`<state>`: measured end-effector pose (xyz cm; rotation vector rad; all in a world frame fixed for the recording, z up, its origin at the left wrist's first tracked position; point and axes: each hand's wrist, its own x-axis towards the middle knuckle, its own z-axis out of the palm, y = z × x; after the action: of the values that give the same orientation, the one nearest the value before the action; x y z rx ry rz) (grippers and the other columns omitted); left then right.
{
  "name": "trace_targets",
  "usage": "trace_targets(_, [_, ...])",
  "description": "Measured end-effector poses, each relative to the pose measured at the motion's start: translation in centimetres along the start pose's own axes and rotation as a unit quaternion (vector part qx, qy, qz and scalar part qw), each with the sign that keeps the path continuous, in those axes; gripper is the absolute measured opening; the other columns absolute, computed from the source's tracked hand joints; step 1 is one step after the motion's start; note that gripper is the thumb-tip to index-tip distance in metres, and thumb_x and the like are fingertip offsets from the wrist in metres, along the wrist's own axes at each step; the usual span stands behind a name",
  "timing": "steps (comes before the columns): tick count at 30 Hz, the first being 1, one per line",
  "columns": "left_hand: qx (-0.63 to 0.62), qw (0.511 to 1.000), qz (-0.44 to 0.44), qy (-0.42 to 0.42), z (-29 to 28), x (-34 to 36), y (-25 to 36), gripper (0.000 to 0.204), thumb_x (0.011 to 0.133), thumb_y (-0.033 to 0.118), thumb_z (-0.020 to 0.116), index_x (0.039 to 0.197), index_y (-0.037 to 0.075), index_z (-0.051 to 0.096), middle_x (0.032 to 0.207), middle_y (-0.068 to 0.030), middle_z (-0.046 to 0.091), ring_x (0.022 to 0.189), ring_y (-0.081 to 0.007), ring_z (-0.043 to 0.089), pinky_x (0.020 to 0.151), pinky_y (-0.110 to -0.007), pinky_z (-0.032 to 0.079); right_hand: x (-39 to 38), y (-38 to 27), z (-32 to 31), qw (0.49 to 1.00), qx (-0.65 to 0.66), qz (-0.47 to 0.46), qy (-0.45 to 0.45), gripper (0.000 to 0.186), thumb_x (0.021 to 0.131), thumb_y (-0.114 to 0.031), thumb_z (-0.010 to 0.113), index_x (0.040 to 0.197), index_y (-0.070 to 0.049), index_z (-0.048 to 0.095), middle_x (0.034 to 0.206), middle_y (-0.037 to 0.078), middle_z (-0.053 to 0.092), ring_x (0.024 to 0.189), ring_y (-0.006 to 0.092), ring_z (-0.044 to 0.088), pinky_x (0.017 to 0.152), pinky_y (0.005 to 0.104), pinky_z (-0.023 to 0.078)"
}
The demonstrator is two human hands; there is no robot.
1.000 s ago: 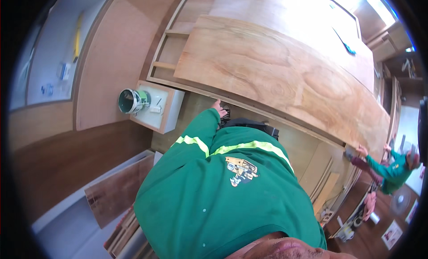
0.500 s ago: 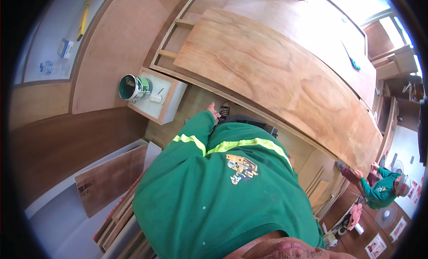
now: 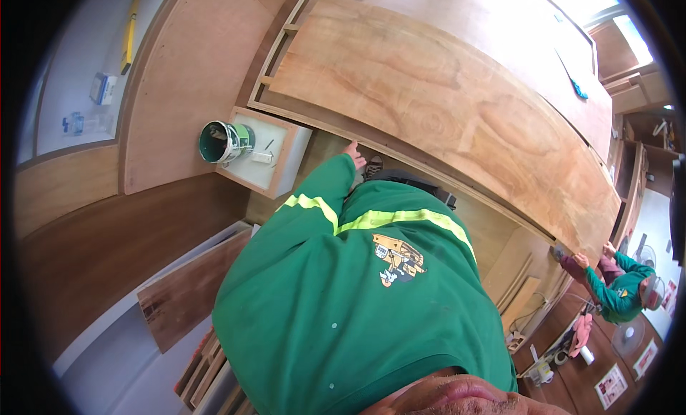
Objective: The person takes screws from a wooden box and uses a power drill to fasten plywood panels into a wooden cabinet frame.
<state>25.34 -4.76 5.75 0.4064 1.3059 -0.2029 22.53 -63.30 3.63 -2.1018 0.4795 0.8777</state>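
Note:
My left hand (image 3: 354, 153) is beside the front edge of a long wooden frame (image 3: 258, 90), fingers apart, a fingertip at or near the edge. A long grained plywood sheet (image 3: 429, 93) lies over the frame, above that hand. At its right end a co-worker (image 3: 618, 293) in a green top grips it with both hands. My right hand is out of sight behind my body. Left of my hand, a green paint bucket (image 3: 223, 143) sits on a white wooden box (image 3: 266, 170) with small items.
My shoe (image 3: 371, 168) is on the floor. Loose boards (image 3: 179, 293) lean at lower left. A white shelf (image 3: 75, 100) at far left holds a yellow level (image 3: 130, 32). Timber strips (image 3: 518, 300), a cable and a fan (image 3: 629, 336) are at lower right.
The plywood sheet has shifted left along the frame, covering more of its cross pieces. My left hand has risen toward the frame's edge since half a second ago.

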Motion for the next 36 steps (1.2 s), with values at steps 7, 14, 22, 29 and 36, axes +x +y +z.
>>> trace_targets(7, [0.011,1.0,0.009,0.006,-0.8,-0.6,2.6,0.074,0.099,0.049,0.045,0.154,0.015,0.011,0.16,-0.0121,0.018,0.143,-0.039,0.026,0.114,-0.051,0.029,-2.4,-1.8,2.4,1.0,0.009,0.018,-0.012,0.041,0.089,-0.032,0.063,0.106,0.005,0.068,0.098,0.011,0.071,0.08,0.0187,0.064,0.073,0.0331,0.052])
trace_targets(14, [0.049,0.996,-0.014,-0.073,2.0,0.8,2.5,0.084,0.097,0.05,0.049,0.155,0.015,-0.001,0.161,-0.0125,0.012,0.141,-0.0408,0.029,0.11,-0.052,0.034,-2.2,4.5,3.6,0.997,0.067,0.016,0.033,0.04,0.089,-0.032,0.063,0.105,0.005,0.068,0.098,0.011,0.071,0.079,0.0194,0.065,0.072,0.0336,0.052])
trace_targets(22, [0.164,0.982,-0.055,-0.071,-3.8,3.5,3.4,0.092,0.095,0.055,0.05,0.154,0.009,-0.004,0.16,-0.0168,0.012,0.143,-0.0417,0.024,0.112,-0.054,0.031,-9.6,-12.0,4.0,0.95,0.278,0.139,0.04,0.04,0.09,-0.029,0.062,0.119,-0.001,0.058,0.085,0.007,0.063,0.066,0.0168,0.063,0.053,0.0331,0.05])
trace_targets(29, [0.296,0.952,-0.069,0.013,0.0,3.2,3.7,0.081,0.097,0.051,0.049,0.153,0.007,0.011,0.158,-0.0172,0.021,0.142,-0.0407,0.026,0.112,-0.052,0.031,-15.1,-9.3,8.1,0.935,0.291,0.176,0.101,0.045,0.089,-0.032,0.063,0.123,-0.003,0.059,0.09,0.009,0.067,0.07,0.0185,0.065,0.056,0.0347,0.052])
trace_targets(36, [0.373,0.925,-0.005,-0.069,7.8,3.8,5.9,0.075,0.099,0.051,0.044,0.152,0.006,0.016,0.156,-0.0169,0.025,0.141,-0.0392,0.029,0.113,-0.05,0.032,-20.3,-5.7,12.3,0.935,0.185,0.288,0.096,0.035,0.084,-0.036,0.065,0.094,-0.003,0.069,0.077,0.012,0.069,0.055,0.0222,0.064,0.048,0.0377,0.053])
